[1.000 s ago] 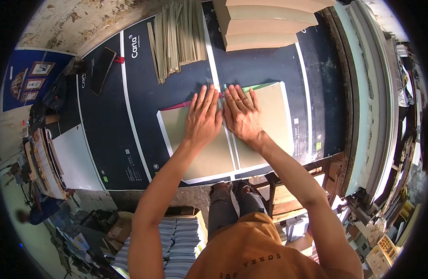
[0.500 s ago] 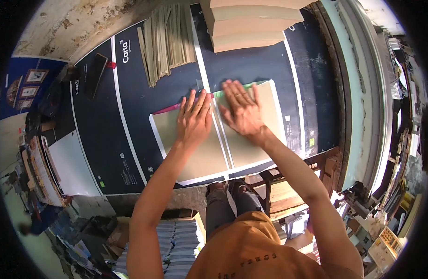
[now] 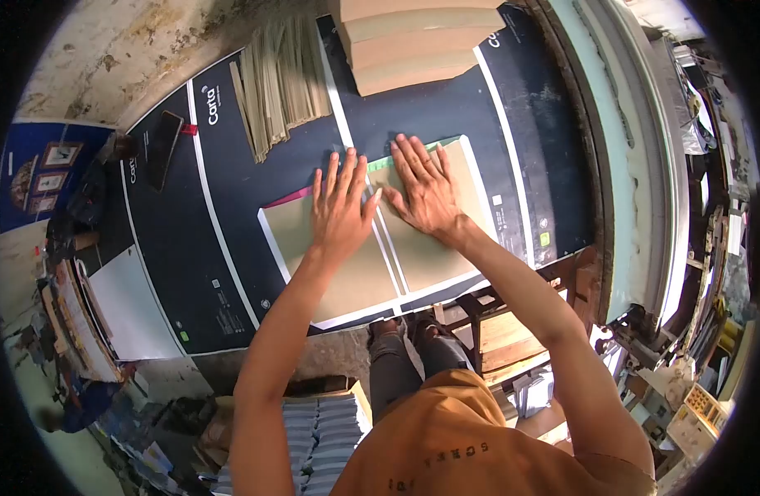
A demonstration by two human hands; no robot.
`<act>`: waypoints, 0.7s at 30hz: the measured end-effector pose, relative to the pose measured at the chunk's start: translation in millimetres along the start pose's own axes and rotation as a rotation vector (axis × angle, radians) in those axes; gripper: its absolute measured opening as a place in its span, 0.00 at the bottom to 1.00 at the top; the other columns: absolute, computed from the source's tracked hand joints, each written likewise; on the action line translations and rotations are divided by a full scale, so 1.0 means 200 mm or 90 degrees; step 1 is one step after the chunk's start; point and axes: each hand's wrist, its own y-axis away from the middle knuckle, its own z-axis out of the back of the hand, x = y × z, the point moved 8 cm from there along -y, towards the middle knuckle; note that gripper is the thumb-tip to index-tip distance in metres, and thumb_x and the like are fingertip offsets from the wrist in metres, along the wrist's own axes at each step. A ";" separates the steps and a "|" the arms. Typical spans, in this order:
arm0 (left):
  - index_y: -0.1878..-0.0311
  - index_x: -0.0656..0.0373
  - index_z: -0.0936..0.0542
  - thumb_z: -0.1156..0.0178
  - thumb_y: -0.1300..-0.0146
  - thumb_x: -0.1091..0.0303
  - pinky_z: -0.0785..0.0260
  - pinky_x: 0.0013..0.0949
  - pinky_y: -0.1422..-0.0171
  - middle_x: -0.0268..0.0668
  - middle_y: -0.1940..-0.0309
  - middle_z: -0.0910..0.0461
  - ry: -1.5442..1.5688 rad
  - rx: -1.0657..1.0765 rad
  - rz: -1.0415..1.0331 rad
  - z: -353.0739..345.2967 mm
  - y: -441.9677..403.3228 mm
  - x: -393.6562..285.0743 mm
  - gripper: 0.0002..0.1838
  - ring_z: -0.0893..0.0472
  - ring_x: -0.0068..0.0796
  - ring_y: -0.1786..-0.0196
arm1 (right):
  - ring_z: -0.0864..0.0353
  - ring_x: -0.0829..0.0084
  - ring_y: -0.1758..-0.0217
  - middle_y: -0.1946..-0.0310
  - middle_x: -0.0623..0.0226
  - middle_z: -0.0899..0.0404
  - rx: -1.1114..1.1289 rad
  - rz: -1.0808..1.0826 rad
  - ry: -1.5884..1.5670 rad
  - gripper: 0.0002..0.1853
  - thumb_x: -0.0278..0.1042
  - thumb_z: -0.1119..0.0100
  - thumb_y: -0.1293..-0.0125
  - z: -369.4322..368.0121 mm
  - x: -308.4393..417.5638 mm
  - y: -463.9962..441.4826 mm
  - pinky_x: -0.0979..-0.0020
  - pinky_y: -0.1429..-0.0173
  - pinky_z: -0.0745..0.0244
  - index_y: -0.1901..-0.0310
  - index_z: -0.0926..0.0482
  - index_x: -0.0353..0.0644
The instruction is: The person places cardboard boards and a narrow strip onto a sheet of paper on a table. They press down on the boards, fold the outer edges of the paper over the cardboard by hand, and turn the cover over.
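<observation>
Both my hands lie flat near the far edge of an open book cover made of two tan boards. My left hand [image 3: 341, 211] rests with fingers stretched on the left board [image 3: 347, 285]. On the right board [image 3: 442, 256], my right hand [image 3: 427, 190] presses down, fingers stretched and thumb pointing toward the left hand. White margins frame the boards, with a narrow spine strip [image 3: 390, 256] between them. A pink edge [image 3: 290, 197] shows at the far left side and a green edge [image 3: 380, 164] at the far right; my fingers cover parts of both.
The cover lies on a dark table surface [image 3: 206, 273] with white stripes. Beyond it are a bundle of thin board strips [image 3: 282, 95] and a tall stack of tan boards [image 3: 421, 50]. A phone [image 3: 162, 151] lies at left; a pale green machine frame [image 3: 624, 182] borders the right.
The fingers of my left hand have spread wider. My right hand, blurred earlier, is now sharp and still flat on the right board. The camera view has shifted slightly.
</observation>
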 end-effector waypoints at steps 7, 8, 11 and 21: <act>0.18 0.71 0.51 0.42 0.28 0.43 0.62 0.54 0.12 0.57 0.16 0.55 0.059 0.065 0.078 0.04 0.19 0.11 0.51 0.54 0.53 0.13 | 0.37 0.59 0.18 0.22 0.56 0.33 -0.025 -0.088 0.026 0.38 0.57 0.45 0.27 0.14 -0.22 0.07 0.45 0.14 0.58 0.24 0.32 0.38; 0.18 0.71 0.51 0.41 0.28 0.43 0.62 0.54 0.12 0.58 0.16 0.56 0.052 0.051 0.096 0.04 0.19 0.13 0.51 0.55 0.54 0.13 | 0.32 0.59 0.21 0.26 0.55 0.28 -0.063 -0.075 0.015 0.36 0.55 0.44 0.27 0.14 -0.23 0.08 0.47 0.14 0.56 0.27 0.28 0.37; 0.20 0.74 0.47 0.40 0.29 0.47 0.59 0.56 0.13 0.60 0.19 0.50 0.035 0.021 0.127 0.08 0.21 0.17 0.48 0.50 0.58 0.16 | 0.30 0.58 0.22 0.27 0.54 0.26 -0.078 -0.067 0.029 0.35 0.55 0.45 0.27 0.15 -0.21 0.08 0.48 0.15 0.53 0.28 0.27 0.35; 0.25 0.76 0.38 0.41 0.29 0.51 0.50 0.57 0.16 0.62 0.30 0.34 0.035 0.010 0.177 0.05 0.26 0.20 0.41 0.38 0.63 0.23 | 0.43 0.54 0.16 0.21 0.48 0.39 -0.015 0.045 -0.049 0.42 0.60 0.48 0.25 -0.10 0.31 -0.09 0.53 0.13 0.52 0.23 0.37 0.30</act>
